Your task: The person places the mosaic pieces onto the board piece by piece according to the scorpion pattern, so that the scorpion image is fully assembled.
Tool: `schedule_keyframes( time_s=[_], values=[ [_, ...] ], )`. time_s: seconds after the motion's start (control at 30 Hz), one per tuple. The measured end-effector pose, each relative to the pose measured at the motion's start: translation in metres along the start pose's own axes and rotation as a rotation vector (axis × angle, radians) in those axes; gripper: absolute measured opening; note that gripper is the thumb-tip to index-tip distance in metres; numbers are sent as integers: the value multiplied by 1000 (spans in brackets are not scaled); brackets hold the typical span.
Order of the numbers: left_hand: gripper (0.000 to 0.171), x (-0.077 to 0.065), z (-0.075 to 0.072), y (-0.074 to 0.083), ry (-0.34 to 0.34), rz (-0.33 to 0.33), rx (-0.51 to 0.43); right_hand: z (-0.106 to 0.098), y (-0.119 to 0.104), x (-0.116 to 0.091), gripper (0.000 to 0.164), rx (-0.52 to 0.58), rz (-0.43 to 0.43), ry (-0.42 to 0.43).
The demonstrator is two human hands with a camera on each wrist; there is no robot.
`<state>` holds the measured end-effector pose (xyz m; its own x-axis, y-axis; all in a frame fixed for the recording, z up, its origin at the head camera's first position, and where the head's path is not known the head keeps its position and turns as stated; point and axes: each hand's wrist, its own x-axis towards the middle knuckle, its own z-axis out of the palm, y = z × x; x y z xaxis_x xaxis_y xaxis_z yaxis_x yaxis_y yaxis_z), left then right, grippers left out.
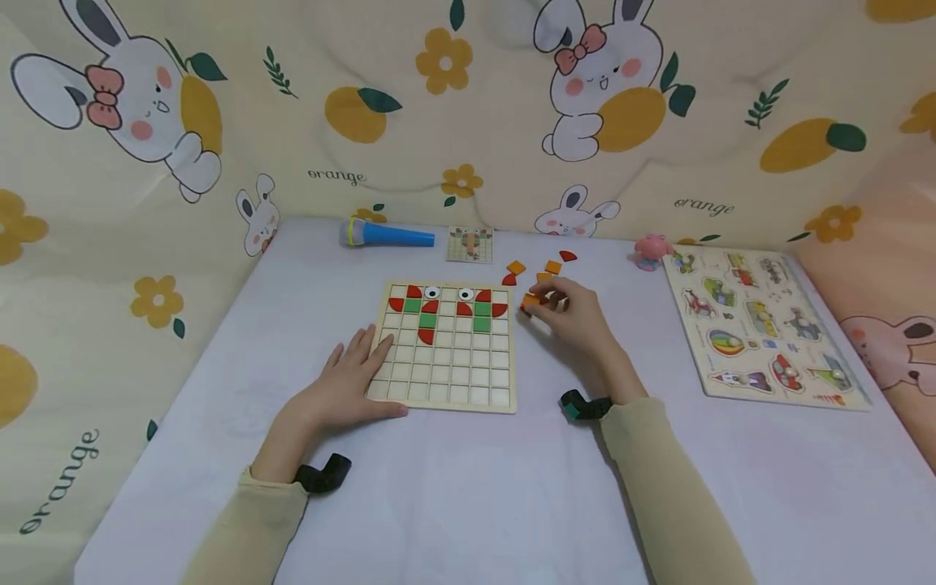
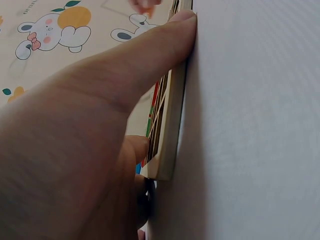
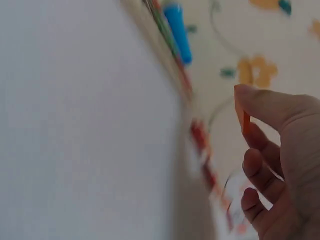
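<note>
My left hand rests on the left side of a wooden grid board, fingers spread and the thumb along its front edge. In the left wrist view the thumb lies against the board's edge. The board's upper squares hold green square tiles, red quarter-round tiles and two eye tiles. Just right of the board, my right hand pinches an orange square tile between thumb and fingers, held above the table in the right wrist view.
Beyond the right hand lie loose orange tiles and red quarter-round tiles. A small pattern card and a blue toy microphone are behind the board. At right stand a pink figurine and a picture puzzle board.
</note>
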<state>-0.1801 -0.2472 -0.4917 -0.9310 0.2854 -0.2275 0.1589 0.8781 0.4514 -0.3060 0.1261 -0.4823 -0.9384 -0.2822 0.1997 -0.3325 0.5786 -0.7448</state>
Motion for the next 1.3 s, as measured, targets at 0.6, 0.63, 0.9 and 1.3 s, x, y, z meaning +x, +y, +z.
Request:
schedule_keyframes(
  time_s=[0.6,0.63,0.9,1.3],
  values=[
    [117,-2,6,4,4,1,-12,39,-52,-11,35,-25,-103,-260],
    [117,-2,6,3,4,1,-13,40,-51,-11,34,-26,-96,-270],
    [118,0,5,2,16,0,0,38,-43,-9,32,-23,-78,-250],
    [119,0,3,2,10,-6,1,10,-17,-3,35,-34,29,-108]
  ],
)
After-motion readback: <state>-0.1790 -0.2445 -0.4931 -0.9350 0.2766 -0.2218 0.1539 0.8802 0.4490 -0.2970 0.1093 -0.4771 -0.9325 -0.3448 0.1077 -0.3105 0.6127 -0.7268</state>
